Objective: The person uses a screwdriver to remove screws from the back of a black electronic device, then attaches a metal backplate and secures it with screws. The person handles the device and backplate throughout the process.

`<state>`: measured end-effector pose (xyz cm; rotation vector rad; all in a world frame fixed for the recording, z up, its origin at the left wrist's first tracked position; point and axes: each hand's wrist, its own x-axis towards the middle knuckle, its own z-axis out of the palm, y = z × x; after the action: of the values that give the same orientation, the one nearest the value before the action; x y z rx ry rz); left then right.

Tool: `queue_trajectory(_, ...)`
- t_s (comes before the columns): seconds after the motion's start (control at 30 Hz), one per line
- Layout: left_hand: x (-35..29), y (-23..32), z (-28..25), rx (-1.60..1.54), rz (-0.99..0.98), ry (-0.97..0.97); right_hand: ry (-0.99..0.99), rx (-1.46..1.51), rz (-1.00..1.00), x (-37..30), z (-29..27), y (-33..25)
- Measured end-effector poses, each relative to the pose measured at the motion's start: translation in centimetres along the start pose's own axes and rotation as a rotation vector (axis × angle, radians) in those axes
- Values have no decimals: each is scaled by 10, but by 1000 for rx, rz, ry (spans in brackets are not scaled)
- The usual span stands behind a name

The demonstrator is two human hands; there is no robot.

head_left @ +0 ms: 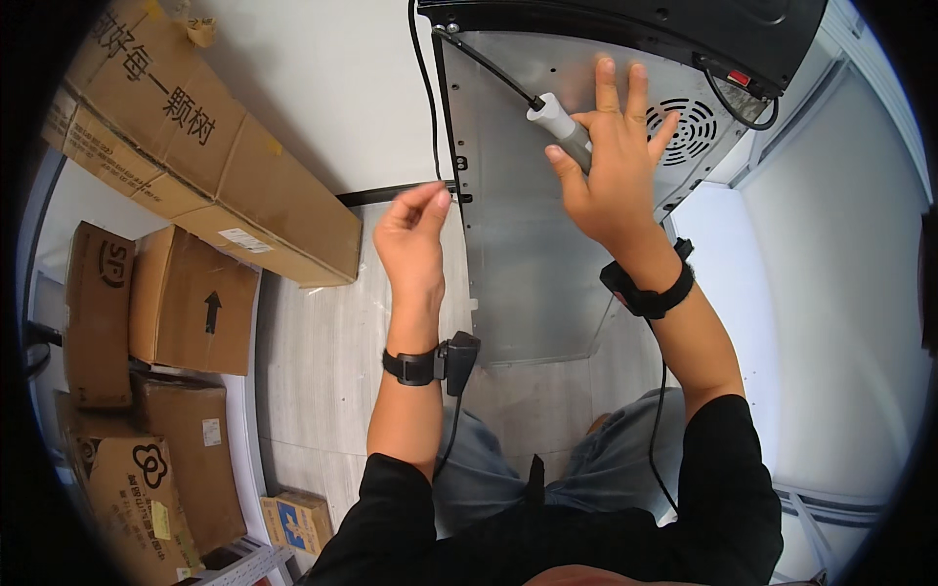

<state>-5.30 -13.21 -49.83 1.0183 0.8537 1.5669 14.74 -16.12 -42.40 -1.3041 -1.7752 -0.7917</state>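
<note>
My right hand (618, 181) holds a screwdriver (557, 115) by its grey handle, between the thumb and a bent finger. Its other fingers stretch out toward the bare metal panel (523, 225) of a black-edged appliance. The screwdriver's dark shaft runs up and left, its tip at the panel's upper left corner, by a screw. My left hand (412, 239) is closed in a pinch beside the panel's left edge. Anything between its fingertips is hidden or too small to name.
A long cardboard box (225, 156) leans at the left. More cardboard boxes (195, 303) are stacked on a shelf below it, and a small box (298, 521) is on the floor. A black cable (425, 98) hangs along the panel's left side. Round vent slots (681, 132) lie right of my right hand.
</note>
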Motion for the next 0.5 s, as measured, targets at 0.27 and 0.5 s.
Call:
queue_trajectory(0.27, 39, 50, 36, 58, 324, 0, 34, -2, -15, 1, 2, -3)
queue_trajectory(0.5, 62, 50, 45, 148, 423, -18, 19, 10, 8, 3, -2, -5)
